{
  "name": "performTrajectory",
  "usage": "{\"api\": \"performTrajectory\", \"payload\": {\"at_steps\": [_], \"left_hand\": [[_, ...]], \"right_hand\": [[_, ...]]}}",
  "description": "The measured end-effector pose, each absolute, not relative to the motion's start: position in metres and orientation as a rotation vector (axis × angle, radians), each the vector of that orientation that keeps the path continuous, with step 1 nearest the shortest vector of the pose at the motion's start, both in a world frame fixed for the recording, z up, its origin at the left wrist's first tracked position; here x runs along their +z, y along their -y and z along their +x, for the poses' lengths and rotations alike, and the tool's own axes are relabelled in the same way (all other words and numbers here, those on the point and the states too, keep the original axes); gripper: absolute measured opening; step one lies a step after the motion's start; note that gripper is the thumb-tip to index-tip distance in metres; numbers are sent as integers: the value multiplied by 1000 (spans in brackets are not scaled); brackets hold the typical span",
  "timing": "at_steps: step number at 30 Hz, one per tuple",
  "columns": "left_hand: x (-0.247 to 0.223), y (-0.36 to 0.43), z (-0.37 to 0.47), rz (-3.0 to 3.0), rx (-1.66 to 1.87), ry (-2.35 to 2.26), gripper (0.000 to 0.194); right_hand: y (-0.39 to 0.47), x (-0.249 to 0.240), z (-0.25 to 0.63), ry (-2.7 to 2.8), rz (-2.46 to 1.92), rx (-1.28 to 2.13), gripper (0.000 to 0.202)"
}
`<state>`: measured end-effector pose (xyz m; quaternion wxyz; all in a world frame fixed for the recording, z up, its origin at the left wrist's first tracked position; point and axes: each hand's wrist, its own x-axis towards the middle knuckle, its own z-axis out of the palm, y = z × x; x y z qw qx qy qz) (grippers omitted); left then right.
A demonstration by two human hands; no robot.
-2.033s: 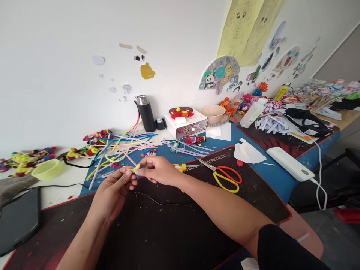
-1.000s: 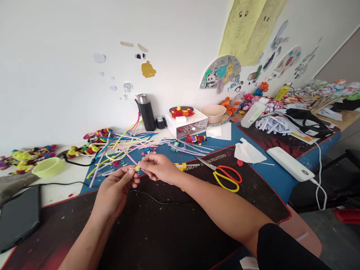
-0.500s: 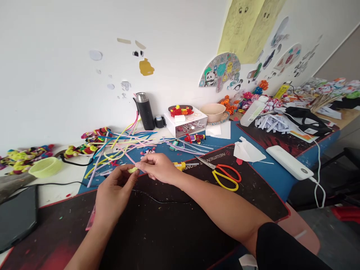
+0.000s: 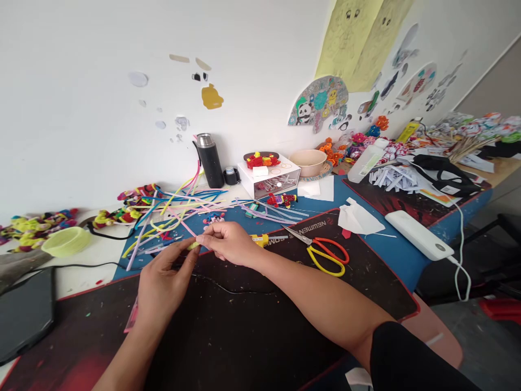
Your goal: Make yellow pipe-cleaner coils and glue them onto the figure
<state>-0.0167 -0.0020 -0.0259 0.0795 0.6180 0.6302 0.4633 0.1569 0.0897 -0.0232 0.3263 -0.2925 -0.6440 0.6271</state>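
Note:
Above the dark mat, my left hand (image 4: pixel 165 282) is closed, thumb and fingertips pinching a small yellow fuzzy pipe-cleaner piece (image 4: pixel 192 246). My right hand (image 4: pixel 228 242) meets it there, its thumb and forefinger pressed together at a pink pipe cleaner (image 4: pixel 188 228) beside the yellow piece. The fingers partly cover both, so how they join is hidden. Behind the hands lies a loose heap of coloured pipe cleaners (image 4: pixel 171 209). A yellow glue gun (image 4: pixel 260 239) shows past my right wrist, and scissors (image 4: pixel 325 255) with red and yellow handles rest right of it.
A black flask (image 4: pixel 209 163) stands by the wall, near a white drawer box (image 4: pixel 268 179) and a beige bowl (image 4: pixel 307 162). Small fuzzy figures (image 4: pixel 36 228) and a yellow roll (image 4: pixel 67 241) lie left. A dark phone (image 4: pixel 26 315) and a white power bank (image 4: pixel 419 235) flank the mat.
My left fingers have closed in slightly over the yellow piece, so less of it shows. My right hand has hardly moved.

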Motion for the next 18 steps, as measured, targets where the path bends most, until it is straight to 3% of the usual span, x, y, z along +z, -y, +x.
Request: {"api": "performTrajectory", "payload": {"at_steps": [18], "left_hand": [[-21,2,-13,1870,1326,-1937,28]], "right_hand": [[-90,-30,156,1669,-746,1656,47]]}}
